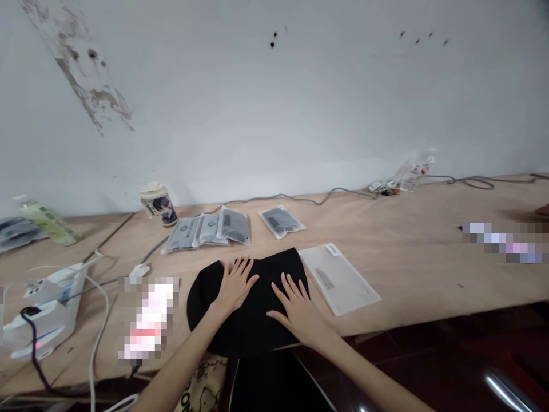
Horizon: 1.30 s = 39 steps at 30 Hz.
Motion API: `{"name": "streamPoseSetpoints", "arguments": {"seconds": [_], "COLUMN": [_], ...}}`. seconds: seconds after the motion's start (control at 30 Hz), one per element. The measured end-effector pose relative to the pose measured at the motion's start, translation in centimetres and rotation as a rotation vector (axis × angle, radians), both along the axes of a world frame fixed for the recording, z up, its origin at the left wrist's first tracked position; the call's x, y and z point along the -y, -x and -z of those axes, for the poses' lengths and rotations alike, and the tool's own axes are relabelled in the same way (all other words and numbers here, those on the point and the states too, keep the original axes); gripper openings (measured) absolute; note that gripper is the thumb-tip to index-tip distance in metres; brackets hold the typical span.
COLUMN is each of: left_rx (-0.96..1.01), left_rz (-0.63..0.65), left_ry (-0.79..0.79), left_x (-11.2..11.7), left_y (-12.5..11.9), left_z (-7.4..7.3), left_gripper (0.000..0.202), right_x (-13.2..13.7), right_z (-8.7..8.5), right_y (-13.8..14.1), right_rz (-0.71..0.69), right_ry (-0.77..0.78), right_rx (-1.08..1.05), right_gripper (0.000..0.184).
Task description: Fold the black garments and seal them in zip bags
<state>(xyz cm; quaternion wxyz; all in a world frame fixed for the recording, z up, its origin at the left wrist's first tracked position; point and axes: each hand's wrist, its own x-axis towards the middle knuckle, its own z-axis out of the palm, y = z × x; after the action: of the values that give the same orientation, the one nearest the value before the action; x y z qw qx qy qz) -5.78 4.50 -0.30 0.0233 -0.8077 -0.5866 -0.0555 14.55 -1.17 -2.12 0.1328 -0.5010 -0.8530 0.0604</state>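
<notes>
Black fabric [253, 326] lies under left hand [235, 283], right hand [298, 312].

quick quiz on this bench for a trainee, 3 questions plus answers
1. Which is nearer the translucent pouch: the left hand or the right hand?
2. True or false: both hands lie spread on the black cloth.
3. How many sealed plastic packs lie on the bench between the paper cup and the pouch?

Key: 1. the right hand 2. true 3. four
</notes>
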Motion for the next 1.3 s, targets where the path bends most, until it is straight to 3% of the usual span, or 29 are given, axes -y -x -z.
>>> {"name": "streamPoseSetpoints", "arguments": {"seconds": [0.17, 0.37, 0.47, 0.57, 0.77, 0.9, 1.03, 1.3], "left_rx": [0.010, 0.033, 0.000, -0.009, 0.024, 0.095, 0.152, 0.055], "left_rz": [-0.034, 0.066, 0.080, 0.083, 0.025, -0.035, -0.098, -0.108], "left_ry": [-0.096, -0.154, -0.166, -0.179, -0.146, -0.105, -0.081, -0.106], "left_x": [0.8, 1.7, 3.0, 4.5, 5.7, 5.2, 3.4, -0.1], "left_y": [0.3, 1.0, 1.2, 1.3, 0.6, 0.4, 0.4, 0.7], "left_z": [-0.1, 0.2, 0.4, 0.1, 0.4, 0.9, 0.5, 1.3], "left_gripper": [0.047, 0.047, 0.048, 0.047, 0.051, 0.055, 0.057, 0.052], "right_x": [0.0, -6.8, -9.4, -9.8, -9.6, -10.0, -10.1, -10.3], "right_z": [-0.7, -2.6, -2.5, -1.7, -1.2, -0.8, 0.2, 0.7], "right_y": [-0.9, -0.7, -0.1, 0.0, 0.0, 0.7, 1.2, 1.0], "right_rz": [-0.049, -0.064, -0.148, -0.191, -0.182, -0.149, -0.126, -0.147], "right_ry": [0.011, -0.074, -0.004, 0.030, -0.057, -0.071, -0.077, -0.070], "right_rx": [-0.039, -0.234, -0.236, -0.191, 0.000, 0.036, -0.031, -0.035], "right_gripper": [0.064, 0.042, 0.041, 0.042, 0.040, 0.045, 0.062, 0.077]}}
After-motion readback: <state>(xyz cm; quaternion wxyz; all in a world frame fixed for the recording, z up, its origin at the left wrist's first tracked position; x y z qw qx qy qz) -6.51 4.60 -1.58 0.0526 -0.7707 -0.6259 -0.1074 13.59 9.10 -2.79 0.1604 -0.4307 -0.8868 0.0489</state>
